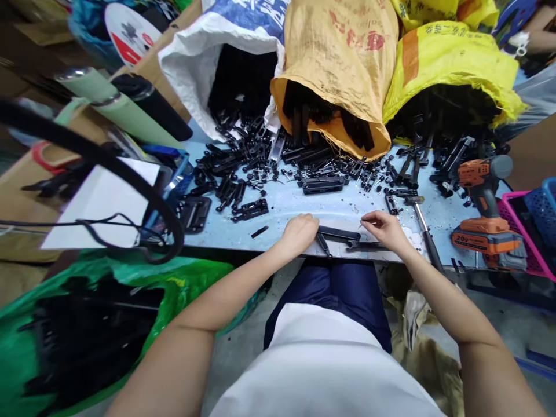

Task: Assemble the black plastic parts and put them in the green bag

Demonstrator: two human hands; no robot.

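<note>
At the table's front edge, my left hand (300, 234) is closed on the left end of a long black plastic bar (339, 233). A shorter black arm (324, 244) angles down from that end toward the edge. My right hand (381, 227) pinches a thin, light-coloured pin (360, 226) just above the bar's right end; its exact shape is too small to tell. Below the right fingers another dark bar (369, 246) lies on the table. A hammer (424, 226) rests right of my right hand.
Loose black parts (226, 153) cover the back of the blue table (282, 202). Behind them stand white (186, 55), orange (339, 52) and yellow (456, 58) sacks. A cordless drill (484, 211) stands at right, beside a pink basket (527, 237). A black cable (108, 162) arches at left.
</note>
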